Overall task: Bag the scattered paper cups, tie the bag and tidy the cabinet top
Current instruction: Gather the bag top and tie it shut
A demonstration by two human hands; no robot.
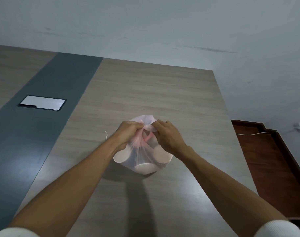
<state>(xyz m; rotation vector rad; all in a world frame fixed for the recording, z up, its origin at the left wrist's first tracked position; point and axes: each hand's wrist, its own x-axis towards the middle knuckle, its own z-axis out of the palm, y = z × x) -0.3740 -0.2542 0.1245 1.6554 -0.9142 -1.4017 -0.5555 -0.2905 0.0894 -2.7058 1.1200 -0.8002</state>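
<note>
A thin pink translucent plastic bag (142, 159) stands on the wood-grain cabinet top (163, 93), a little right of centre. Several white paper cups (145, 168) show through its lower half, lying on their sides. My left hand (128, 132) grips the gathered neck of the bag from the left. My right hand (168, 134) pinches a twisted strip of the bag's top from the right. The two hands almost touch above the bag, and a loose flap of bag stands up behind them. Whether a knot is formed is hidden by the fingers.
A dark grey strip (43, 117) runs down the cabinet top on the left, with a flush metal plate (42, 103) set in it. A small pale thread (106, 134) lies left of the bag. The cabinet's right edge drops to a red-brown floor (274, 168) with a white cable (258, 133).
</note>
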